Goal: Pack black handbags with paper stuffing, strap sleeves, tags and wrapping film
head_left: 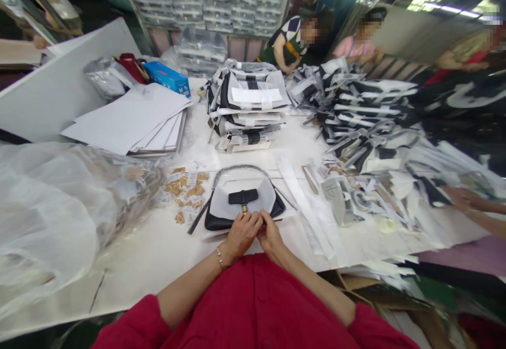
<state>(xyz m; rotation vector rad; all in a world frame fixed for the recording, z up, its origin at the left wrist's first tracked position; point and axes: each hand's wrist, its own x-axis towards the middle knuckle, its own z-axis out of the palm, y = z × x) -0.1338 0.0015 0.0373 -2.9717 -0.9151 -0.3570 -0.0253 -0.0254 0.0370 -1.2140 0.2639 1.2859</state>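
Note:
A black handbag [221, 223] lies on the table in front of me, its front covered by a white protective sheet [223, 199]. A black flap strap [243, 196] with a gold clasp [245, 209] shows on top of the sheet. The wrapped handle [241, 167] arches away from me. At the bag's near edge, just below the clasp, my left hand [242, 234] has its fingers bent and closed. My right hand [270, 233] meets it there in a pinch, the fingertips of both hands together. Whatever is between the fingertips is too small or hidden to make out.
Stacked wrapped bags [255, 93] stand behind the handbag, with more piled bags [367, 106] at right. Brown tags [185, 191] lie left, near clear plastic bags [59, 206] and white sheets [130, 112]. A blue box [168, 77] sits behind. A co-worker's hand [460, 199] reaches in at right.

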